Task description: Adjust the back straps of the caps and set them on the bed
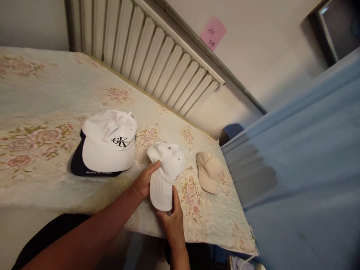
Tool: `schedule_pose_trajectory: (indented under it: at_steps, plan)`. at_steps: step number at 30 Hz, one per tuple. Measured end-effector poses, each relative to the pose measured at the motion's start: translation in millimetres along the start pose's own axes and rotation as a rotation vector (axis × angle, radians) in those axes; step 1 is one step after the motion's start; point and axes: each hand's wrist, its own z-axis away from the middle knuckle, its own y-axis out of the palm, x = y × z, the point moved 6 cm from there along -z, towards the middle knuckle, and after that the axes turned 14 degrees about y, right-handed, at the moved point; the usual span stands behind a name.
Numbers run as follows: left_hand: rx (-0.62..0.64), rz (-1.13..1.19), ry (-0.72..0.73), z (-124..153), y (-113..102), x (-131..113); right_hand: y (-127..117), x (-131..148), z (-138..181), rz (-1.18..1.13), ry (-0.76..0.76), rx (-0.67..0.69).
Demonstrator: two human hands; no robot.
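Note:
Between my two hands is a white baseball cap (168,165) with a stitched brim pointing toward me. My left hand (146,180) grips its left side where crown and brim meet, thumb on top. My right hand (173,217) is closed on the brim's right front edge, with some fingers hidden underneath. To the left, a white cap with black lettering (109,146) lies on top of a dark cap (77,161), whose brim shows below it. A beige cap (208,170) rests to the right, apart from my hands.
A floral cloth (56,101) covers the table or bed. Behind it stands a white radiator (146,52) along the wall, with a pink note (213,33) above. A blue curtain (298,168) hangs at the right edge.

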Motion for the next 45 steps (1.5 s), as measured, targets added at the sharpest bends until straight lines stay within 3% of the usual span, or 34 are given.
schedule_pose_trajectory:
  at_steps: [4, 9, 14, 19, 21, 23, 25, 28, 31, 34, 40, 45]
  plan:
    - [0.020, 0.000, -0.056, 1.9, 1.2, 3.1, 2.1, 4.6, -1.9, -0.060, 0.002, -0.074]
    - [0.101, 0.024, 0.009, -1.6, 1.3, -1.3, 4.8, 14.5, -1.2, -0.268, 0.068, -0.071]
    - [0.069, 0.110, 0.017, -5.2, 1.5, -4.8, 3.3, 15.9, -2.9, -0.215, 0.020, -0.063]
    - [0.014, 0.130, 0.042, -7.3, 1.2, -8.8, -12.5, -11.5, -14.5, 0.078, 0.033, -0.182]
    - [0.005, 0.138, 0.049, -8.7, 0.5, -9.7, -22.1, -25.8, -20.9, 0.054, 0.082, -0.239]
    - [-0.002, 0.150, 0.064, -10.4, -0.2, -11.2, -27.5, -39.7, -24.5, -0.119, 0.180, -0.255]
    - [-0.014, 0.162, 0.078, -11.9, -0.7, -12.9, -21.9, -48.3, -22.4, -0.380, 0.282, -0.172]
    - [-0.023, 0.172, 0.083, -12.3, 0.0, -13.4, 3.7, -40.8, -5.3, -0.682, 0.345, 0.134]
    - [-0.005, 0.170, 0.078, -10.0, 2.1, -10.4, 31.0, -23.7, 21.0, -0.764, 0.369, 0.446]
    - [0.011, 0.152, 0.050, -6.1, 3.2, -4.4, 47.6, -11.4, 34.0, -0.817, 0.367, 0.583]
    - [0.067, 0.178, 0.024, -4.8, 6.2, -2.1, 46.3, -15.6, 16.8, -1.106, 0.482, 0.323]
    - [0.070, 0.256, 0.105, -12.0, 6.7, -11.3, 29.7, -21.8, 8.1, -1.143, 0.509, 0.257]
